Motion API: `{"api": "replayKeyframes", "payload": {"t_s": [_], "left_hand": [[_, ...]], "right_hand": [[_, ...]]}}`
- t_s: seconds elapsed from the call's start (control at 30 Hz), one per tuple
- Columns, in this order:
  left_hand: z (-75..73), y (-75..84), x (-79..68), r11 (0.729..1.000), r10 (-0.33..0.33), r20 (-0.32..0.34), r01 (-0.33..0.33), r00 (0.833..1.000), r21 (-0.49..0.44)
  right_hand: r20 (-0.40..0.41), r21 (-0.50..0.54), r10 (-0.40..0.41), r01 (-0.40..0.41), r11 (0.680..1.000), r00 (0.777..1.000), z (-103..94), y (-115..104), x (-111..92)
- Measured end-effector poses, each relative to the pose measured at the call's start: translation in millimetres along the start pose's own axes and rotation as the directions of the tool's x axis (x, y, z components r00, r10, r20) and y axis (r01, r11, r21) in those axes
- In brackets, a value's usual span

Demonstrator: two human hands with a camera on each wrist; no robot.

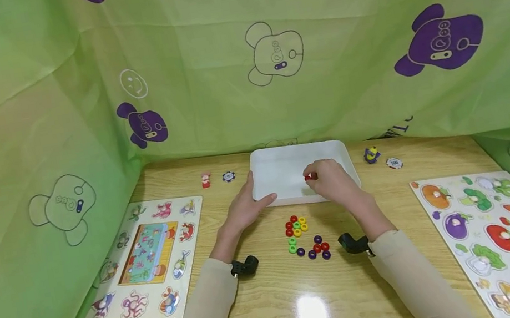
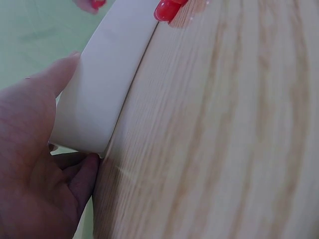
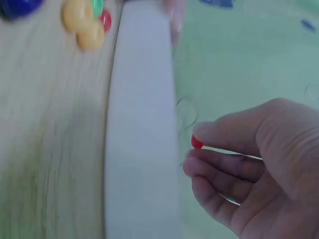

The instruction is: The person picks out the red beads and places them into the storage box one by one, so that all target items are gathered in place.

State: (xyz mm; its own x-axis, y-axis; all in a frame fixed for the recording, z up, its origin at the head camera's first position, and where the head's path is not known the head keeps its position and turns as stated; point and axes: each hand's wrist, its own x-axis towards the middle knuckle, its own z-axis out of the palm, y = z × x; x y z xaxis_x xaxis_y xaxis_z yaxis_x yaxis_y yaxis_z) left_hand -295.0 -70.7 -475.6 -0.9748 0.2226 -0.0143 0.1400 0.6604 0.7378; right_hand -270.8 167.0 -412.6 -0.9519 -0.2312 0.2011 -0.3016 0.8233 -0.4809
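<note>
A white rectangular tray (image 1: 279,171) lies on the table at the back middle. My left hand (image 1: 244,206) holds its near left corner, thumb along the front wall and fingers along the left side. Over the tray, my right hand (image 1: 332,182) pinches a small red ring (image 3: 197,142) between thumb and fingers. In front of the tray, small rings lie in a loose group: red rings (image 1: 294,219), yellow rings (image 1: 302,220), green rings (image 1: 292,249) and purple rings (image 1: 318,239).
A sea-animal puzzle board (image 1: 143,265) lies at left, a vegetable puzzle board (image 1: 506,240) at right. Beyond the tray's left side are a small red figure (image 1: 205,180) and a chip (image 1: 228,176); on its right, a yellow-purple figure (image 1: 372,155) and another chip (image 1: 394,162). Green cloth (image 1: 225,102) hangs behind.
</note>
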Motion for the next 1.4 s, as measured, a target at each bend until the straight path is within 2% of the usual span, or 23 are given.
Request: {"api": "replayKeyframes", "payload": {"t_s": [0.17,0.33,0.63,0.8,0.93,1.17,1.4], "left_hand": [[4.5,2.3,-0.9,1.000,0.010,0.019,-0.010,1.000,-0.001],[8.1,7.2,-1.7,1.000,0.023,0.025,-0.023,0.999,0.012],[12.6,10.5,0.1,0.999,0.042,0.028,-0.042,0.999,-0.001],[9.7,10.2,-0.6,1.000,0.026,0.015,-0.026,1.000,0.000],[5.5,8.3,-0.7,1.000,0.016,0.005,-0.016,1.000,0.012],[0.9,2.5,-1.8,1.000,0.009,-0.006,-0.009,1.000,-0.006],[0.2,3.1,-3.3,1.000,0.007,-0.011,-0.008,1.000,-0.027]], "right_hand": [[0.011,-0.021,0.099,-0.099,0.995,0.995,9.5,29.5,12.7],[0.048,-0.042,0.173,-0.171,0.984,0.984,14.8,44.3,19.0],[-0.037,-0.035,0.211,-0.213,0.977,0.977,23.4,58.1,26.9],[-0.021,-0.042,0.181,-0.182,0.982,0.983,20.4,53.3,28.4],[0.020,-0.043,0.146,-0.145,0.989,0.989,13.4,40.8,24.5],[0.040,0.000,0.007,-0.007,1.000,0.999,2.3,9.4,6.1],[0.116,0.026,-0.079,0.076,0.997,0.990,3.9,-17.1,-17.6]]}}
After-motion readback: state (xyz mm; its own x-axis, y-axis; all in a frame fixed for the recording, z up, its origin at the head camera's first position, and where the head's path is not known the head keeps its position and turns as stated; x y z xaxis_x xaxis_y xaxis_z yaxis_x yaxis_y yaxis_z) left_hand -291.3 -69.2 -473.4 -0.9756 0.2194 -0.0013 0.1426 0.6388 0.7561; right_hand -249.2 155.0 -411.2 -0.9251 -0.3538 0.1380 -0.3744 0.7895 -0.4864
